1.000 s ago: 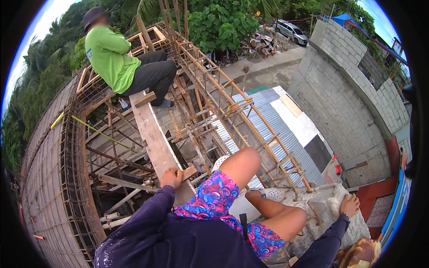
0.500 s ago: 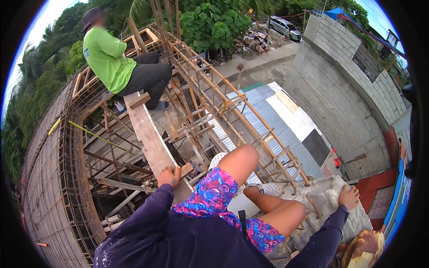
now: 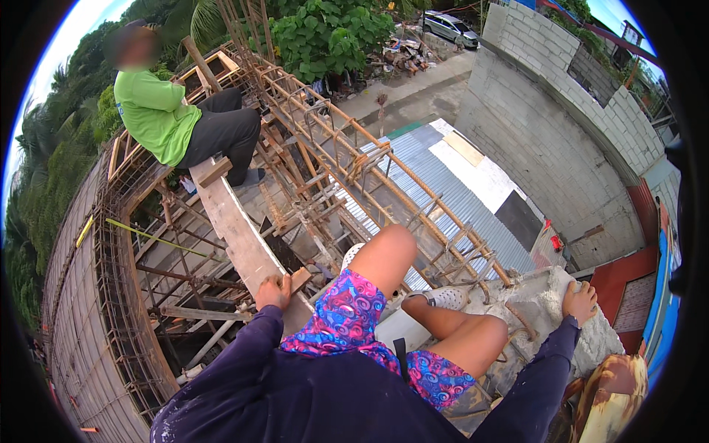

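Note:
My left hand (image 3: pixel 273 293) presses on the near end of a long wooden plank (image 3: pixel 240 236), fingers curled down on it. Beside that hand, a short wood block (image 3: pixel 300 280) is at the plank's right edge. On the right, my right hand (image 3: pixel 580 303) rests on top of a rough concrete column (image 3: pixel 543 295), with its fingers spread over the far edge and nothing held. I am seated between the two, knees bent, one white clog (image 3: pixel 447 298) by the column's rebar.
A person in a green shirt (image 3: pixel 151 114) sits at the plank's far end. Rebar cages (image 3: pixel 399 173) run along the beam ahead; a curved rebar mesh (image 3: pixel 85 295) lies left. Scaffold poles (image 3: pixel 185 277) stand below the plank. Corrugated roofing (image 3: pixel 436 199) lies lower down, before a block wall (image 3: pixel 532 140).
The view has shifted slightly, so the far person, plank and wall appear further left. The person's head has turned more toward me. Both my hands keep their places on plank and column.

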The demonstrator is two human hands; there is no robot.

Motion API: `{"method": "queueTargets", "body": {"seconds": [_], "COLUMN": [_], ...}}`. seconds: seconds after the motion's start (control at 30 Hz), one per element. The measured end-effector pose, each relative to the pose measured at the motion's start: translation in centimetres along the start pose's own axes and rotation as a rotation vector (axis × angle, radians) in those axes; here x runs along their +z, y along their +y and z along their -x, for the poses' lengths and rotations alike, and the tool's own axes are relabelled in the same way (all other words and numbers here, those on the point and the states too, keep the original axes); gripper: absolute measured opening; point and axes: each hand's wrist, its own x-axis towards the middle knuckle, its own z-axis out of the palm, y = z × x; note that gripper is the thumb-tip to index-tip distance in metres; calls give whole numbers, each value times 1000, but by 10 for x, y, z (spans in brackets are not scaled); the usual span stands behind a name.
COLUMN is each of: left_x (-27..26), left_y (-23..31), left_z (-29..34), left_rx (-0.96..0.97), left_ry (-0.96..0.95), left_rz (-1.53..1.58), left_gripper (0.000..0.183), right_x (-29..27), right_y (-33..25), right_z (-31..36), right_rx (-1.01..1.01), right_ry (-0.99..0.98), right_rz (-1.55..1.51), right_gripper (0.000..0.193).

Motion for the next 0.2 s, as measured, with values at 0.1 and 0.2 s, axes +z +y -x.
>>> {"method": "queueTargets", "body": {"seconds": [0.1, 0.2], "left_x": [0, 4], "left_y": [0, 0], "left_z": [-1, 1], "left_rx": [-22, 0], "left_ry": [-38, -59], "left_rz": [-16, -30], "left_gripper": [50, 51], "right_x": [0, -1], "right_y": [1, -1], "right_z": [1, 0], "right_rx": [-1, -1], "right_ry": [11, -4], "right_rz": [2, -1], "right_gripper": [54, 55]}}
